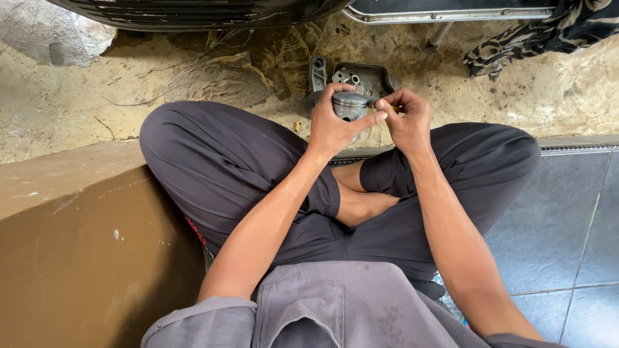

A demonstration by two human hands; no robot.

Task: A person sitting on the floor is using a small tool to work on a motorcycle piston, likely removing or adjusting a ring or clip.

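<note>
I sit cross-legged in dark trousers on the ground. My left hand [335,122] is wrapped around a grey metal piston [350,105], holding it up in front of my knees. My right hand [406,116] is pinched at the piston's right side, thumb and forefinger closed on something small and yellowish that I cannot make out. Both hands touch each other at the fingertips.
A grey metal engine part [361,76] lies on the dirt just beyond my hands. A brown concrete step [84,238] is at left, dark tiles [561,219] at right, a vehicle's underside [193,13] along the top, and a patterned cloth [548,32] at top right.
</note>
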